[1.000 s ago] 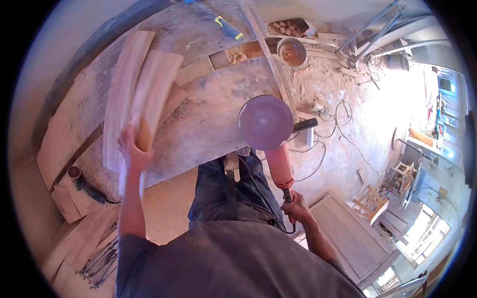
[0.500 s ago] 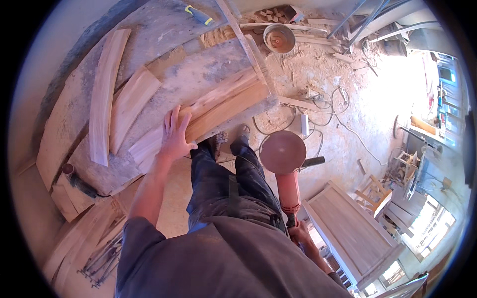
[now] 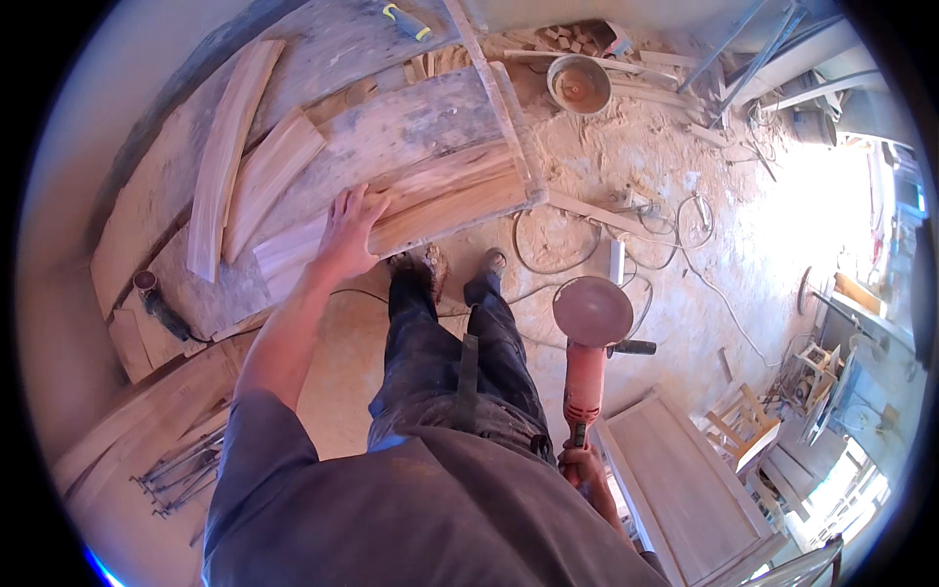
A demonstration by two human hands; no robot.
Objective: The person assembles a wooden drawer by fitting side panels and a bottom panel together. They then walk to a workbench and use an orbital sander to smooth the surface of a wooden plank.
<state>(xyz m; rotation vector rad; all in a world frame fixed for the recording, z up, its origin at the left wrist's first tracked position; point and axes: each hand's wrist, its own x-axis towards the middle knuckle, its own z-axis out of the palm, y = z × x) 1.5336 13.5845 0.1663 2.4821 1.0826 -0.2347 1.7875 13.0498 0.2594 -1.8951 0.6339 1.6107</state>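
Observation:
My left hand [image 3: 349, 233] lies with fingers spread on a long wooden board [image 3: 445, 210] near the bench's front edge. The board has reddish-brown grain and a paler left end. In my right hand [image 3: 584, 460] is the rear grip of a red disc sander [image 3: 585, 383], held low at my right side, away from the board. Its round brown disc [image 3: 593, 311] faces up toward me, and a black side handle [image 3: 636, 347] sticks out to the right. Two pale curved boards [image 3: 231, 161] rest on the bench, left of my left hand.
On the dusty workbench [image 3: 416, 122] lie a yellow-grey hand tool [image 3: 406, 22] and a black power tool [image 3: 162, 306]. A bucket [image 3: 579, 85], looping cables [image 3: 699, 220] and a white power strip [image 3: 616, 262] are on the sawdust-covered floor. A wooden panel [image 3: 675, 470] stands at right.
The whole view has shifted a little. The sander's disc looks slightly smaller and sits farther right in the picture. My left hand stays on the board.

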